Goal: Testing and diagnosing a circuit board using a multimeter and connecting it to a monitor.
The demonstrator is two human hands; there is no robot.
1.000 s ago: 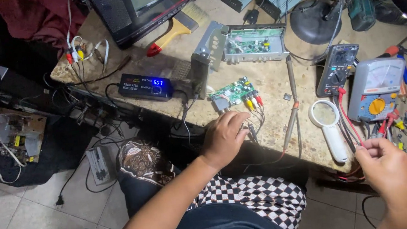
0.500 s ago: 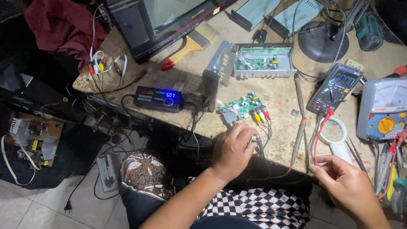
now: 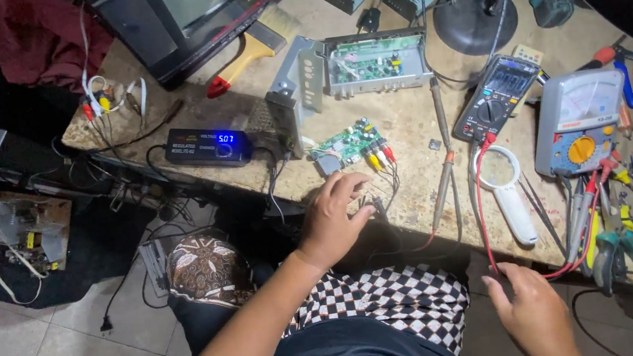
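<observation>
My left hand (image 3: 331, 219) rests at the table's front edge, fingers curled over a bundle of thin wires (image 3: 386, 183). These wires run from a small green circuit board (image 3: 350, 143) with yellow, white and red jacks. Whether the hand grips the wires is hidden. My right hand (image 3: 534, 312) is below the table edge, fingers apart, its fingertips at the red test leads (image 3: 482, 217) that hang from a digital multimeter (image 3: 499, 97). A soldering iron (image 3: 442, 152) lies between the two hands.
A black power supply with a blue display (image 3: 209, 145) sits left of the board. Behind are an open metal chassis (image 3: 367, 63), a television (image 3: 188, 13) and a brush (image 3: 245, 54). To the right lie an analogue meter (image 3: 579, 128), a magnifier (image 3: 507, 196) and pliers (image 3: 619, 239).
My right hand has come left and down from the table's right end to the hanging red leads. My left hand has stayed on the wires.
</observation>
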